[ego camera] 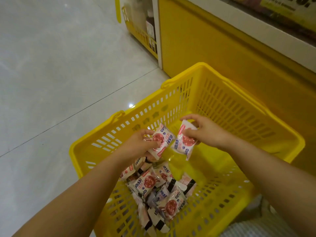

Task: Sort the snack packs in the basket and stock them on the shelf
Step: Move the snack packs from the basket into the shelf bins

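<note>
**Head view: a snack pack in each hand over the basket [230, 106]**

We see two small white packs with a red round picture on the front, held side by side above the yellow basket, their near edges almost touching. The left pack [159, 141] sits in the left hand [140, 144], thumb laid across its face and fingers curled behind it. The right pack [185, 142] hangs from the right hand [203, 130], which pinches it by its upper end. Both packs have their long axis running roughly away from us, printed faces up toward the camera. They look alike, so we judge this to be a sorting check of one pack against the other.

Below the hands, on the near side of the basket floor, lies the pile of packs [153, 185]. Most are the same white and red kind, with some showing black bands, jumbled at all angles. The far half of the basket floor is bare.

The shelf unit [213, 48], yellow-fronted with a white top edge, stands beyond the basket's far wall, up and to the right of both hands. The right hand is the nearer of the two to it, so we expect stocking to mean lifting away from us over the far rim. The basket rests on a pale tiled floor [51, 82].
</note>
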